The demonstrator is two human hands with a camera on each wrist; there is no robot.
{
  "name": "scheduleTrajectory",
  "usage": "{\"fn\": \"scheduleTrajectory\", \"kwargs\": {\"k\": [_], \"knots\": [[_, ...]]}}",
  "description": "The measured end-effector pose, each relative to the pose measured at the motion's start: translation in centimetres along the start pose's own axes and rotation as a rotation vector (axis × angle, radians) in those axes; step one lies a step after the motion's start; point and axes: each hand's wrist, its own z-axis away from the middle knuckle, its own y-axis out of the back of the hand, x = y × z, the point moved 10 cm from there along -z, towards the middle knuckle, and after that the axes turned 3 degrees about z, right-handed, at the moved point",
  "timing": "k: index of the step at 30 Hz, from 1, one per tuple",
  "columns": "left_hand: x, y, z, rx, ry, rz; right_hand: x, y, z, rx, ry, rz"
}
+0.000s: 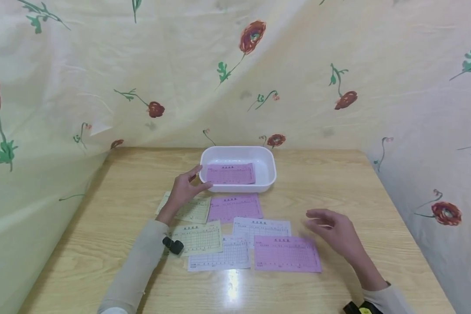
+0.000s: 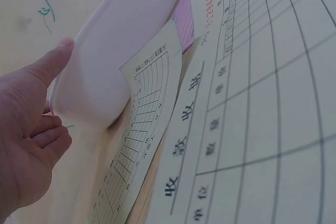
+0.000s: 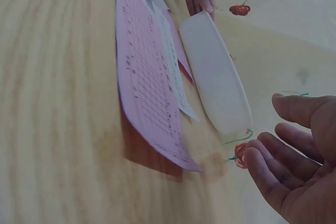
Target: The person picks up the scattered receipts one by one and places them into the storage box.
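A white tray (image 1: pixel 239 188) stands just ahead and to the right of the left hand (image 1: pixel 186 187), its long axis running sideways from that hand, which is the nearer; the right hand (image 1: pixel 335 226) is well apart from it. The left thumb and fingers pinch the tray's near end; the right hand's fingers are loosely bent, holding nothing. A pink slip (image 1: pixel 230 174) lies inside the tray. Between the hands on the desk (image 1: pixel 318 174), more slips overlap; a loose pink sheet (image 1: pixel 286 255) is just beside the right hand. The cream sheet (image 2: pixel 252 98) nearest the left wrist is headed 收款收据, with columns 单位 and 数量; its red number is blurred. No brand shows.
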Motion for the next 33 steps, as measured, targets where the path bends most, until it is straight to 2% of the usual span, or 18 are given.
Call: {"fn": "scheduleTrajectory", "kwargs": {"k": [9, 19, 33], "knots": [[0.0, 0.1, 0.0, 0.000, 0.011, 0.009, 1.9, -0.9, 1.7, -0.056, -0.111, -0.001], [0.2, 0.0, 0.1, -0.005, -0.004, 0.015, 2.9, -0.8, 3.0, -0.032, -0.108, 0.075], [0.2, -0.1, 0.0, -0.008, -0.020, 0.029, 3.9, -1.5, 3.9, -0.070, -0.205, 0.080]]}}
